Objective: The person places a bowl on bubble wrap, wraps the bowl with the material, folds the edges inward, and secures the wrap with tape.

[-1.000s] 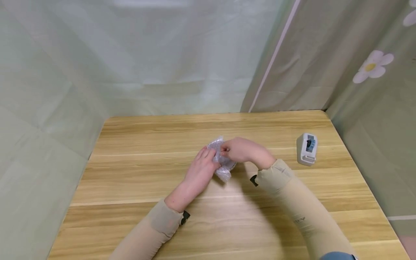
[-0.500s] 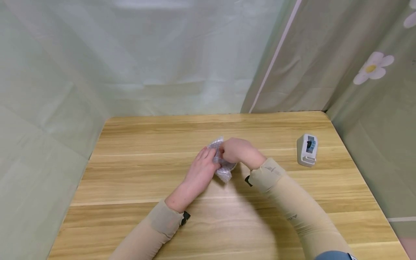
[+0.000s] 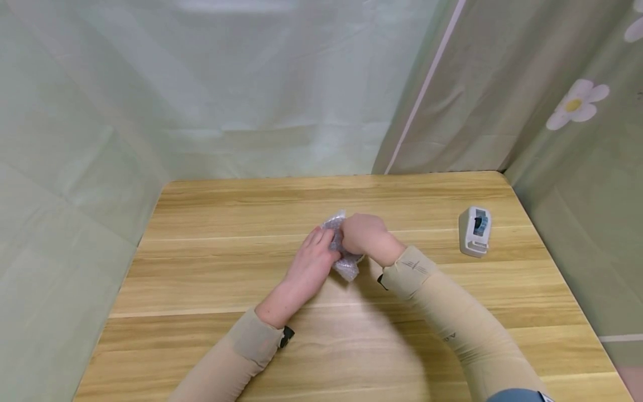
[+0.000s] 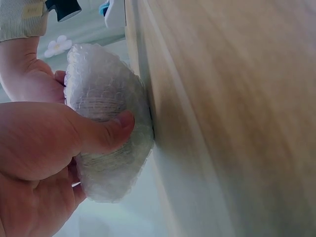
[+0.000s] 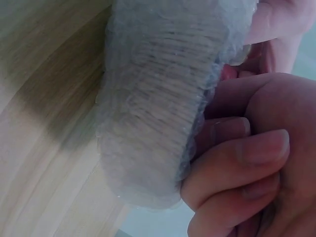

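A bubble-wrapped bundle [image 3: 346, 268] stands on the wooden table [image 3: 201, 279]; pale, ribbed contents show through, but their kind is unclear. My left hand [image 3: 312, 259] grips it from the left. In the left wrist view the left thumb [image 4: 111, 133] presses the near side of the bundle [image 4: 98, 74], with fingers on the opposite face. Over its top right lies my right hand [image 3: 364, 231]. The right wrist view shows curled fingers [image 5: 237, 168] of that hand, knuckles against the edge of the bundle [image 5: 153, 98]; its index fingertip is hidden.
A white tape dispenser [image 3: 474, 231] with a blue roll stands on the right side of the table. Pale curtains [image 3: 271, 95] hang behind the table and along both sides, with a flower [image 3: 577, 104] printed on the right one.
My right hand has shifted slightly left and turned over the bundle, now covering more of it. The left hand and the tape dispenser have stayed in place.
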Tool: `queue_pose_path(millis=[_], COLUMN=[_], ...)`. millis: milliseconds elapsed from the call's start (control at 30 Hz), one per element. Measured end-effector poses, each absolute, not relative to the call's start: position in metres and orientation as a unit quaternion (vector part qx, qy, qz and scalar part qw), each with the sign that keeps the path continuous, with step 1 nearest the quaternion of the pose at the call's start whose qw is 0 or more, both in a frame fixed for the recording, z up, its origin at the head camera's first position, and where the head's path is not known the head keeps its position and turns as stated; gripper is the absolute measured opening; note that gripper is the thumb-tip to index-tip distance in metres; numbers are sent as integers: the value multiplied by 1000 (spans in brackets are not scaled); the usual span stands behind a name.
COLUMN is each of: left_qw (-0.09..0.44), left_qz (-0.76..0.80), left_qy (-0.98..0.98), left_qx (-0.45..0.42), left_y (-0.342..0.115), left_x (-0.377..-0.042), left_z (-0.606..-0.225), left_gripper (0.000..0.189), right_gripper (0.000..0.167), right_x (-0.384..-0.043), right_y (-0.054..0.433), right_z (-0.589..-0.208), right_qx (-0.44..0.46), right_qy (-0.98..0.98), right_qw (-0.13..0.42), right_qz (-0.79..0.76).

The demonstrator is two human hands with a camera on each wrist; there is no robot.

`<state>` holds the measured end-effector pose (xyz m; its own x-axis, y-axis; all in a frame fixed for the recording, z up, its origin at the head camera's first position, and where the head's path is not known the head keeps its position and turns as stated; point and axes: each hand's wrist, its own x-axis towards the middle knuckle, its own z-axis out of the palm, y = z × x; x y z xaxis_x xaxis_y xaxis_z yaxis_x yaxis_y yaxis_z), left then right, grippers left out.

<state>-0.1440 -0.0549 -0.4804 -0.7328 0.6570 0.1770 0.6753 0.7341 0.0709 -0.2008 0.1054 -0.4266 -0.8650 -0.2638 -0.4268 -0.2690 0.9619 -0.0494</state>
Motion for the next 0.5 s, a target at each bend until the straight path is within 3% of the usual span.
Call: queue_pose_path(millis=[500], left_qw=[80], left_qz=[-37], left_qy=[-922], left_qx=[-378], left_y=[-56], left_x=[-143], left_z=[-482], left_gripper=[18], right_gripper=[17], right_x=[-201], right_y=[101], right_z=[-436], right_qx=[-118], right_qy=[974], right_qw=[188], right_qz=[38])
